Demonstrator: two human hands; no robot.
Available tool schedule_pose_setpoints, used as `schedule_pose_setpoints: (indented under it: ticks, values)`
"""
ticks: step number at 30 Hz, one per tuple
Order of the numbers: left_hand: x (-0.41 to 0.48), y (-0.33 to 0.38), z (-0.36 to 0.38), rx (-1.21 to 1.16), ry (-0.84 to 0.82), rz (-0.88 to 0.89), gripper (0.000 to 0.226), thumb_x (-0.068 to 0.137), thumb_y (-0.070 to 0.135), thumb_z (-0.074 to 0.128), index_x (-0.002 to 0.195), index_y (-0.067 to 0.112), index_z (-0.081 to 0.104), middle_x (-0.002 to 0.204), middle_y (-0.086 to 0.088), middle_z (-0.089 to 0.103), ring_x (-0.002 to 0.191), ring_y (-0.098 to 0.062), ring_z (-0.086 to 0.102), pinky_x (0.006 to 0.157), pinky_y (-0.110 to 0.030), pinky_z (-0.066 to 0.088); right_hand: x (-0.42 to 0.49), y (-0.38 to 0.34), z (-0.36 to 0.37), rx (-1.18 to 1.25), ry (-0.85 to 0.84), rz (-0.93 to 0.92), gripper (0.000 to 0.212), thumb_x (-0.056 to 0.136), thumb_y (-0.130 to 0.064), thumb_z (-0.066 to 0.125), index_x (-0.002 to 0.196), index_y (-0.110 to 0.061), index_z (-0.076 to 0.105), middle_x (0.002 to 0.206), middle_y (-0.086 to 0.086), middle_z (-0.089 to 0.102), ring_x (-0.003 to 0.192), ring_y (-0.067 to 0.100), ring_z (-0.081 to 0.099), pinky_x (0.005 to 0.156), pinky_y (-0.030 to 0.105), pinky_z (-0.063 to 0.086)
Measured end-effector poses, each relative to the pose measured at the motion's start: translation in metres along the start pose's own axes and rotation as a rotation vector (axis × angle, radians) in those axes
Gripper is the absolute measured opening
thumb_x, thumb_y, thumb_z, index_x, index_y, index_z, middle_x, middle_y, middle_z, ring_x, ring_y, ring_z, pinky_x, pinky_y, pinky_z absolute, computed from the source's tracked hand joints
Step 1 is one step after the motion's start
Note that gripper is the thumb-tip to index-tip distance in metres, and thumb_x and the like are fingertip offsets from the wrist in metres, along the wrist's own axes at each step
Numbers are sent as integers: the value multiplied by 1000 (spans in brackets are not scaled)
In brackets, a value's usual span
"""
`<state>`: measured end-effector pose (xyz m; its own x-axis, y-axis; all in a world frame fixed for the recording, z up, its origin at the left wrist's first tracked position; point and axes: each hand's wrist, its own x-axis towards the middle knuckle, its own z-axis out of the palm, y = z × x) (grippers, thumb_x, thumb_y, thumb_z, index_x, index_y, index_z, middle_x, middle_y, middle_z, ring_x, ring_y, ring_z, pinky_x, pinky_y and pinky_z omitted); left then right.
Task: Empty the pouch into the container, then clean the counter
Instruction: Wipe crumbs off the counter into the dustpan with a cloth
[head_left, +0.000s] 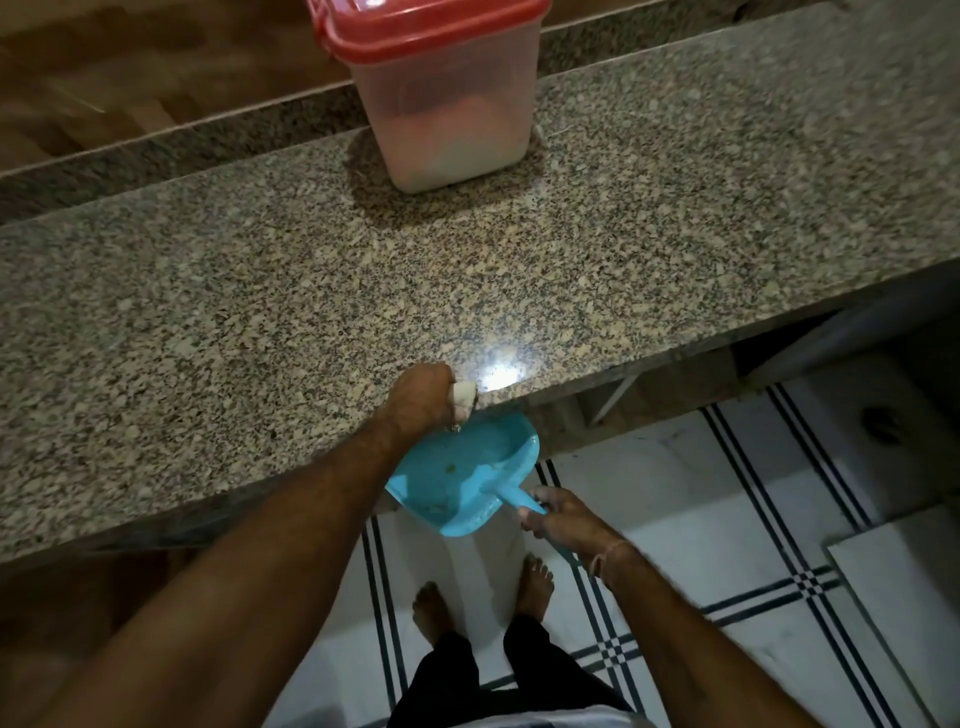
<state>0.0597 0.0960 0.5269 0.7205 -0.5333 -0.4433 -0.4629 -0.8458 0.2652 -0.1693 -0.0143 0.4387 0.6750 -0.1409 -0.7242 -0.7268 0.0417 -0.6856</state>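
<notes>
Head view, looking down: a person sweeps the front edge of a speckled granite desk (260, 312) at the cleaning stage of the task. The left hand (423, 397) is closed around a small pale wad (464, 397), apparently a cloth or sponge, pressed at the desk's lip. The right hand (563, 519) grips the handle of a blue dustpan (462, 475), held just below the edge with its mouth tucked under the lip, evidently so that sweepings drop straight in; a few crumbs already lie in the pan. The container (441, 98), translucent with its red lid on and a pale filling at the bottom, stands well back on the desk, clear of the wiping. No pouch is visible. No brand, label or writing can be read on anything.
</notes>
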Motion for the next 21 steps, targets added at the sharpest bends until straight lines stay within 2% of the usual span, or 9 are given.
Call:
schedule_pose_setpoints:
  ticks: [2, 5, 9, 11, 12, 14, 16, 18, 21]
  values:
    - [-12, -2, 10, -32, 83, 5, 37, 83, 23, 84, 113, 7, 71, 110, -12, 73, 97, -25, 68, 87, -37, 56, 1, -1, 1, -3, 0, 5, 23, 102, -22, 59, 123, -13, 63, 95, -6, 63, 82, 3, 56, 59, 5, 43]
    - [-37, -2, 39, -88, 237, 70, 23, 87, 15, 78, 108, 14, 69, 108, -5, 68, 87, -15, 61, 74, -28, 55, 5, -3, 2, 5, 1, 0, 30, 101, -19, 61, 128, -8, 63, 95, -4, 63, 80, 4, 55, 61, 6, 44]
    - [-56, 1, 58, -177, 293, 27, 14, 95, 19, 66, 109, 17, 66, 108, -8, 66, 84, -13, 62, 67, -21, 51, 7, -7, 1, 19, -15, 0, 25, 101, -20, 61, 124, -10, 63, 97, -3, 63, 82, 5, 55, 60, 5, 45]
    - [-55, -8, 50, -233, 354, 26, 17, 95, 17, 65, 110, 10, 64, 109, -11, 63, 90, -20, 61, 73, -30, 52, 7, -8, -1, 24, -16, -11, 16, 101, -20, 61, 116, -15, 63, 95, -4, 62, 82, 5, 56, 59, 4, 44]
    - [-53, -13, 43, -215, 383, 24, 19, 94, 14, 66, 112, 10, 63, 109, -7, 58, 96, -20, 58, 76, -31, 51, 8, -7, -2, 25, -18, -13, 13, 100, -20, 61, 113, -16, 62, 94, -5, 62, 81, 4, 56, 58, 4, 44]
    - [-45, -23, 30, -293, 429, 28, 23, 95, 15, 66, 118, 13, 61, 112, -2, 51, 100, -19, 55, 74, -24, 47, 7, -5, -3, 20, -17, -14, 15, 101, -21, 61, 115, -16, 62, 93, -7, 61, 81, 3, 56, 57, 3, 44]
    - [-36, -25, 25, -341, 355, 91, 27, 96, 18, 67, 122, 15, 63, 118, -4, 51, 102, -18, 54, 74, -19, 42, 6, -3, -4, 13, -19, -4, 24, 101, -22, 61, 122, -12, 62, 95, -8, 61, 83, 2, 56, 57, 3, 44]
    - [-30, -25, 25, -362, 199, 144, 33, 92, 15, 71, 125, 18, 65, 127, -4, 50, 111, -15, 50, 86, -19, 42, 4, -2, -6, 6, -19, -2, 22, 101, -21, 61, 122, -12, 61, 94, -8, 60, 83, 2, 56, 57, 3, 43]
    - [-25, -29, 22, -168, 92, 209, 50, 88, 16, 75, 136, 24, 62, 140, 0, 50, 121, -16, 46, 100, -28, 37, 3, -1, -8, 6, -22, -11, 11, 102, -16, 59, 112, -15, 58, 92, -7, 59, 81, 2, 54, 53, 0, 41]
